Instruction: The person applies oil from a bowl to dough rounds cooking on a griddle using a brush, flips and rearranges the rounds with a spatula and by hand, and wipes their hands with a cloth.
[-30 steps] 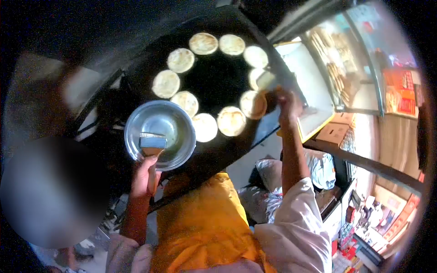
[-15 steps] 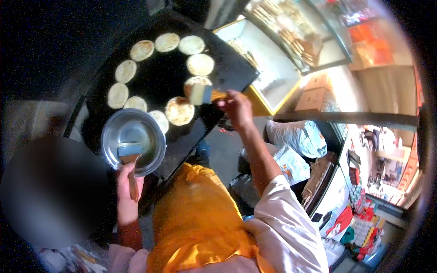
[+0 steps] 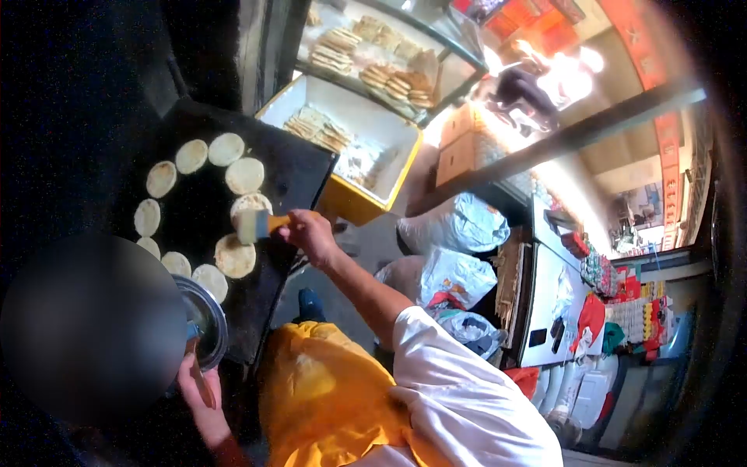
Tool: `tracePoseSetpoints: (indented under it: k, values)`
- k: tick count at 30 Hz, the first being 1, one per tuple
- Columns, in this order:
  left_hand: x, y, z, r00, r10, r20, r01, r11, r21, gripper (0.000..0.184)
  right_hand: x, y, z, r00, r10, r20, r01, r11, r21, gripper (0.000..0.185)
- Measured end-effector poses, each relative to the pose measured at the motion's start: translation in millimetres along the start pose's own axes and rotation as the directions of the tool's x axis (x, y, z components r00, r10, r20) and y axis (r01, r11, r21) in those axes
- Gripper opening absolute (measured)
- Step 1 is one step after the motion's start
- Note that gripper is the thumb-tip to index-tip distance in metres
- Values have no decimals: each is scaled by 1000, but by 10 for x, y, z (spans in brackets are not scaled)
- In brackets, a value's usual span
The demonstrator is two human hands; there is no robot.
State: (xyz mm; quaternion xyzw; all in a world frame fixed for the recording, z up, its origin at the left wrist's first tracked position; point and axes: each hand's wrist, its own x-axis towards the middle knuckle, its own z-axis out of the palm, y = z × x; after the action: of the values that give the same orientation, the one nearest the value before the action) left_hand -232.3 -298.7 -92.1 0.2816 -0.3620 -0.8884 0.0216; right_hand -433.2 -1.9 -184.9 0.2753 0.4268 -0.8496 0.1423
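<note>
One dark griddle [image 3: 292, 187] carries the food, its long near edge running beside the person. Just past its right corner stands a yellow-sided box [image 3: 354, 198] with more flatbreads in it, probably put there to be within reach. The metal bowl [image 3: 222, 327] is held at the griddle's near left end, partly hidden by a blurred patch; holding it so close to the ring likely shortens the right hand's reach.

Ten flat rounds [image 3: 245, 176] make a loose ring about the griddle's middle, perhaps spaced so that each can be got at alone.

The left hand [image 3: 204, 397] is closed on the bowl's side and on a second brush [image 3: 202, 381], whose handle slants toward the person and whose head leans into the bowl; one grip seems to serve both. How the hidden fingers sit, I cannot tell.

The right hand [image 3: 311, 236] is narrow, pinched round the handle of the first brush [image 3: 278, 223]. That brush is over the ring's near side, its long axis roughly square to the near edge, bristles pointing inward across a browned round. Whether they touch it, I cannot tell.
</note>
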Motion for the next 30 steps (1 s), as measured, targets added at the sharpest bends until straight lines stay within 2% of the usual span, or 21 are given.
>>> tracePoseSetpoints:
  k: [2,3,4,5,6,7,8,9,10,11,12,13,14,15,17,18,20,21,26,27,30]
  values:
    - [-7,9,-5,999,-8,-40,7,1000,-16,46,32,18,-40,991,-95,-97,74,977,-199,21]
    - [1,9,-16,999,7,-52,-8,1000,-28,46,37,5,-34,994,-75,-86,62,988,-138,21]
    - [14,4,-37,1000,-15,-25,14,999,-39,47,34,12,-47,992,-123,-25,117,980,-159,21]
    - [5,6,-95,999,-31,-13,31,998,-45,48,81,0,-63,980,-201,1,188,914,-360,21]
    - [8,-24,-165,998,-63,-17,62,996,-62,49,196,32,-138,942,-315,116,333,829,-450,21]
    - [-37,-1,-92,997,-52,54,58,992,-109,48,-14,-113,81,938,-303,166,344,860,-378,21]
    - [-57,-6,-151,998,-46,46,51,992,-116,48,-32,-181,170,913,-331,240,407,789,-459,23]
    - [-85,-24,-170,999,-7,36,13,989,-144,49,-83,-254,313,880,-370,299,476,704,-528,29]
    - [-124,-29,-258,999,-27,40,33,986,-162,49,-110,-337,408,822,-411,394,566,511,-647,28]
    - [-156,-9,-284,1000,-14,22,18,987,-158,48,-149,-342,539,750,-471,464,656,442,-612,25]
    - [-184,-13,-298,1000,-9,14,11,988,-154,47,-263,-470,685,615,-466,636,745,80,-662,23]
    - [-227,-15,-333,1000,-1,-1,1,987,-158,47,-228,-425,715,534,-489,690,781,-27,-624,26]
    - [-235,-29,-360,999,-10,-31,5,986,-164,46,-143,-385,720,450,-507,736,801,-136,-583,30]
    - [-239,-38,-379,998,-21,-57,11,985,-170,45,-13,-336,691,452,-504,736,802,-132,-582,30]
    - [-239,-67,-414,997,-10,-71,-2,985,-170,44,375,-191,535,282,-417,864,776,-430,-461,28]
    - [-256,-73,-454,997,-2,-82,-12,985,-169,43,497,-175,476,333,-297,895,722,-530,-445,31]
    - [-280,-89,-589,998,-19,-66,8,985,-172,42,536,-118,405,446,-296,845,681,-500,-535,34]
    - [-305,-92,-614,996,-12,-90,-4,984,-177,42,507,-119,449,444,-289,848,686,-499,-529,34]
    - [-327,-29,-572,988,-14,-152,-19,976,-217,44,417,-15,513,268,-450,852,652,-567,-504,31]
    - [-332,-32,-616,988,-16,-153,-17,976,-217,44,531,34,447,343,-364,866,577,-646,-500,31]
    - [-320,5,-794,991,-13,-133,-18,974,-227,44,660,32,523,353,-375,857,599,-613,-515,31]
